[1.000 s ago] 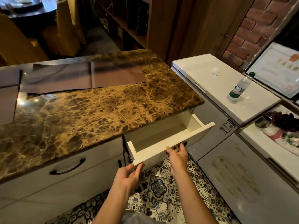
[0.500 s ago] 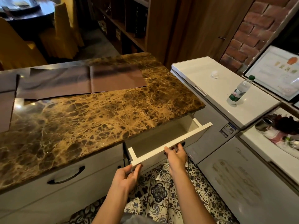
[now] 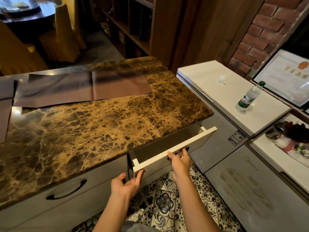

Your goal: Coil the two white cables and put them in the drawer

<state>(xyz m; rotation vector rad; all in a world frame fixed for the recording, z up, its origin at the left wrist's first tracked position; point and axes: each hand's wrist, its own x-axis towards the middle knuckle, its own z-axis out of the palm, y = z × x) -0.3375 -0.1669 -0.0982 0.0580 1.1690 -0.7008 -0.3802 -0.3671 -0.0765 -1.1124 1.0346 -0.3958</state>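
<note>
A white drawer under the brown marble counter stands a narrow gap open; its inside is in shadow and no cable shows. My right hand grips the dark handle on the drawer front. My left hand is open, palm up, its fingertips touching the drawer front's lower left corner. No white cables are visible anywhere in view.
Dark brown mats lie at the counter's far side. A second drawer with a black handle is shut to the left. White chest freezers stand to the right, one with a water bottle. Patterned floor tiles lie below.
The drawer has slid inward from well open to a narrow gap, pushed by my right hand on the handle. My left hand has stayed at the front's lower left corner.
</note>
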